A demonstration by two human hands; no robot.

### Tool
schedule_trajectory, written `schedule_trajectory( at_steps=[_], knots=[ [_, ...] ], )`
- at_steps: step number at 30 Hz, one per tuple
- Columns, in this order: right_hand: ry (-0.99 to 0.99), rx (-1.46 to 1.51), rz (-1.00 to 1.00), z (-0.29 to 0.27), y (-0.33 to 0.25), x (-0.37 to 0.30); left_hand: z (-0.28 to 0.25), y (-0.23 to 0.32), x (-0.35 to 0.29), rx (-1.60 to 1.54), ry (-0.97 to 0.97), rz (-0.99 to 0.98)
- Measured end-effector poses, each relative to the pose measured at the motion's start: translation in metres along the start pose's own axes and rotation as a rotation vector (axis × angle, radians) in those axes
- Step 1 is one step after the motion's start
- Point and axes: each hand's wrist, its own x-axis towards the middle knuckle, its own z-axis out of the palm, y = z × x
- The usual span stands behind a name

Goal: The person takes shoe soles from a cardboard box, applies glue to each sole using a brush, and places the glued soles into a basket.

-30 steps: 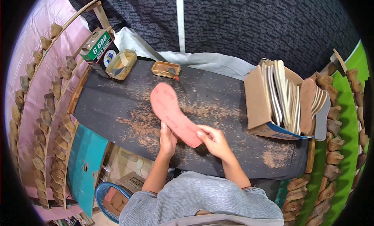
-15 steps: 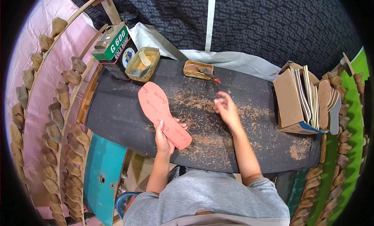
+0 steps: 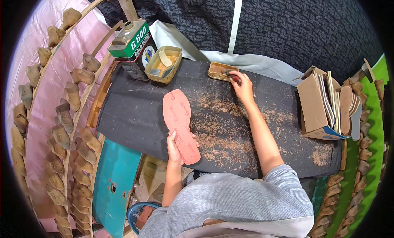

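My left hand [image 3: 176,149] grips a pink shoe sole piece [image 3: 179,119] by its narrower lower end, thumb on top and fingers beneath. Dark handwriting marks its upper face, and its broad end points away from me above the black-covered table [image 3: 135,110]. At the far side, my right hand [image 3: 243,85] is closed on the reddish handle of a small brush [image 3: 227,72]. The brush's dark head rests in a shallow yellowish tray [image 3: 212,76] with brown residue. My fingers hide most of the handle.
Brown shavings [image 3: 217,141] litter the table's middle. At the far left stand a green-and-black metal can [image 3: 133,49] and a tub [image 3: 175,72] holding spreaders. A cardboard box [image 3: 314,102] of sole pieces sits at right. Racks of wooden shoe lasts [image 3: 61,135] flank both sides.
My right hand has reached away from me to the tray and taken hold of the brush. The sole piece in my left hand has turned more upright in view.
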Motion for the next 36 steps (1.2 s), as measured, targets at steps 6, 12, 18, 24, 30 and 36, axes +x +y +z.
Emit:
schedule_trajectory(
  at_steps=[6,12,18,24,30,36],
  knots=[
    [0.051,-0.053,-0.182,-0.005,-0.026,-0.002,-0.002,0.001,0.002,0.017,-0.022,0.038],
    [0.212,0.02,-0.258,-0.041,-0.082,-0.018,0.007,-0.002,0.004,0.036,-0.038,0.021],
    [-0.012,0.452,-0.266,-0.075,-0.133,-0.041,0.015,-0.015,0.014,0.171,-0.172,-0.024],
    [-0.146,0.226,-0.551,-0.082,-0.162,-0.057,0.039,-0.02,0.015,0.18,-0.297,-0.042],
    [-0.459,0.45,-0.611,-0.093,-0.161,-0.071,0.054,-0.012,0.017,0.162,-0.076,-0.007],
    [-0.122,0.22,-0.471,-0.088,-0.168,-0.053,0.042,-0.013,0.016,0.235,-0.366,-0.013]
  ],
)
